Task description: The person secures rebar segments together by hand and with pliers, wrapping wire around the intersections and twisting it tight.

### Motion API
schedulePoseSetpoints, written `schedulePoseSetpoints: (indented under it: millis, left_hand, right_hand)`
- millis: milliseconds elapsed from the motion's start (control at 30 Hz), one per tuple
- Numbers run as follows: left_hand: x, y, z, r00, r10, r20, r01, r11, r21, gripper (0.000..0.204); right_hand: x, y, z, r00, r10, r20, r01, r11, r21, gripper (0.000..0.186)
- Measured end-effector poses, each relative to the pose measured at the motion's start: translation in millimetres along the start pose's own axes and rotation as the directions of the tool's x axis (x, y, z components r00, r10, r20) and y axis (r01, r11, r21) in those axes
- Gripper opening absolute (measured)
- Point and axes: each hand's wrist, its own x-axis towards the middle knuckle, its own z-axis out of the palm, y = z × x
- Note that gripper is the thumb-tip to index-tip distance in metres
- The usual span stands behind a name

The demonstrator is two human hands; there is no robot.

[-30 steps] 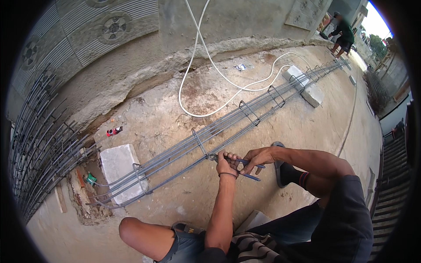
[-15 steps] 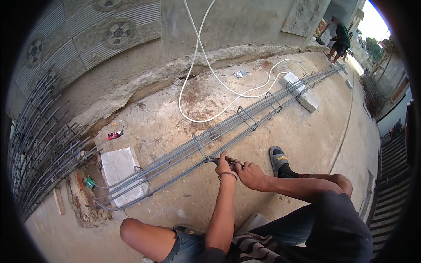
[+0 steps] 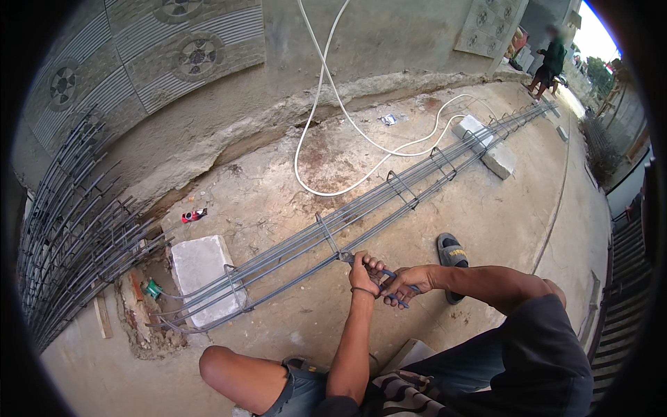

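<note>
A pair of pincers (image 3: pixel 399 299) with dark blue handles reaches to a long cage of steel rebar (image 3: pixel 306 254). Its jaws meet the near bar beside a square stirrup (image 3: pixel 325 233). My left hand (image 3: pixel 365 273) is wrapped round the pincers close to the jaws. Farther back, my right hand (image 3: pixel 410 280) grips the handles, whose ends stick out apart below its fingers. Whether a tie wire sits in the jaws is too small to tell.
White blocks (image 3: pixel 207 278) (image 3: pixel 497 160) prop up the cage. A white hose (image 3: pixel 299 167) loops behind it. More rebar cages (image 3: pixel 76 229) stand at left by the wall. My sandalled foot (image 3: pixel 453 260) is at right. Another person (image 3: pixel 552 59) stands at the far end.
The pincers' handles now show, spread apart, and my right hand has shifted its hold on them. The far person has straightened up. The whole view has shifted slightly.
</note>
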Motion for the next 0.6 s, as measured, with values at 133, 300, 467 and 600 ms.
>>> schedulePoseSetpoints:
  millis: [133,300,467,600]
  left_hand:
    - [3.6,2.8,-18.4,0.991,-0.041,0.128,0.051,0.996,-0.073,0.027]
    - [-4.2,-10.9,15.9,0.944,0.108,-0.31,-0.047,0.979,0.199,0.027]
    - [15.1,-13.5,13.1,0.876,0.184,-0.445,-0.151,0.982,0.109,0.03]
    - [10.6,-12.1,1.7,0.983,0.116,-0.142,-0.107,0.992,0.071,0.028]
  right_hand:
    - [9.5,-5.1,23.3,0.987,0.03,-0.155,-0.058,0.982,-0.178,0.02]
    - [5.1,13.8,25.3,0.619,-0.724,-0.306,-0.382,0.063,-0.922,0.01]
    - [33.3,38.9,56.8,0.369,-0.752,-0.546,-0.514,0.325,-0.794,0.041]
    - [-11.2,16.5,57.7,0.65,-0.535,-0.539,-0.351,0.418,-0.838,0.091]
